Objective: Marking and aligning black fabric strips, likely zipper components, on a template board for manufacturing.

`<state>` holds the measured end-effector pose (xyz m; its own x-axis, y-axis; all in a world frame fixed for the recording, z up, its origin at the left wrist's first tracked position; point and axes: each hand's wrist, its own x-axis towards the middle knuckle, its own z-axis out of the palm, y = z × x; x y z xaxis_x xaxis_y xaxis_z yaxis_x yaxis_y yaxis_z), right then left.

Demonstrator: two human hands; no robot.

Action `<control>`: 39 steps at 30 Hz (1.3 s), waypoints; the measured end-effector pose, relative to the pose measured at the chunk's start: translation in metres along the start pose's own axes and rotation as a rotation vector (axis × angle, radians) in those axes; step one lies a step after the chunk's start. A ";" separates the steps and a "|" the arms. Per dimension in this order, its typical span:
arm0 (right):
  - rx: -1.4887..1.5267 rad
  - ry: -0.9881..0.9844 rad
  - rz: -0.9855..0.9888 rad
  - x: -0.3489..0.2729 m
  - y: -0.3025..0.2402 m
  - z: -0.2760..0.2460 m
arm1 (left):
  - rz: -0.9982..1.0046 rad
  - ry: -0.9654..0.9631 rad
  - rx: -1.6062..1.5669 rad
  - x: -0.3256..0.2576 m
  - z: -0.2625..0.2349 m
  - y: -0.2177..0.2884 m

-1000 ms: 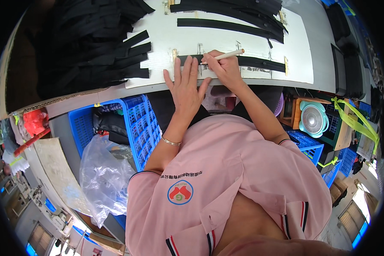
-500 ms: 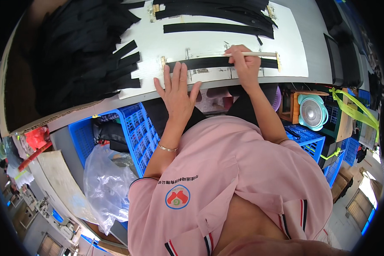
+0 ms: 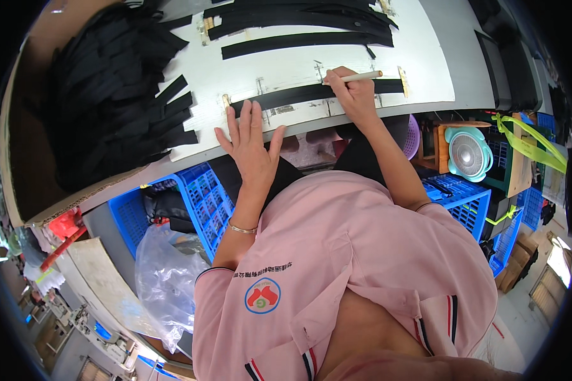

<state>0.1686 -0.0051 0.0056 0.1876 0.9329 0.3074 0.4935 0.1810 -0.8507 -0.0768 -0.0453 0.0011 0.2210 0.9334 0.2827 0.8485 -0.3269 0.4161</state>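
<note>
On a white board (image 3: 426, 70) marked with dark lines lies a long black strip (image 3: 292, 96) that looks like zipper tape, running left to right between two yellowish tape pieces. Spread fingers of my left hand (image 3: 249, 145) rest at the strip's left end, fingertips on or just beside it. In my right hand (image 3: 356, 98) a slim whitish pen (image 3: 362, 76) is pinched, its tip hidden by the fingers near the strip's far edge. Farther up the board lies another black strip (image 3: 305, 44) with a small dangling pull, below several more.
A large heap of black strips (image 3: 108, 95) fills a cardboard box (image 3: 19, 136) at the left. Blue plastic crates (image 3: 206, 200) stand below the table edge, one holding a clear plastic bag (image 3: 168, 279). A turquoise fan (image 3: 469, 154) sits at the right.
The view has shifted, so the board appears farther left. The pen has turned, its back end now angled higher off the board. Both hands stay by the same strip.
</note>
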 end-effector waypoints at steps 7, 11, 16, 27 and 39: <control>-0.024 0.008 -0.033 -0.001 0.004 0.002 | 0.105 0.113 -0.448 0.036 0.020 0.040; -0.049 0.026 -0.047 0.000 0.003 0.001 | 0.154 0.100 -0.431 0.056 0.038 0.059; 0.092 0.018 0.002 -0.004 0.003 -0.005 | 0.138 0.101 -0.416 0.058 0.043 0.060; -0.019 -0.056 -0.094 -0.003 0.011 -0.003 | 0.131 0.114 -0.397 0.057 0.044 0.061; 0.396 0.260 0.269 0.000 0.014 -0.090 | 0.162 0.120 -0.389 0.057 0.044 0.061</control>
<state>0.2524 -0.0310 0.0316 0.4918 0.8638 0.1098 0.0514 0.0970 -0.9940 0.0084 -0.0055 0.0045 0.2594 0.8491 0.4601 0.5582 -0.5206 0.6460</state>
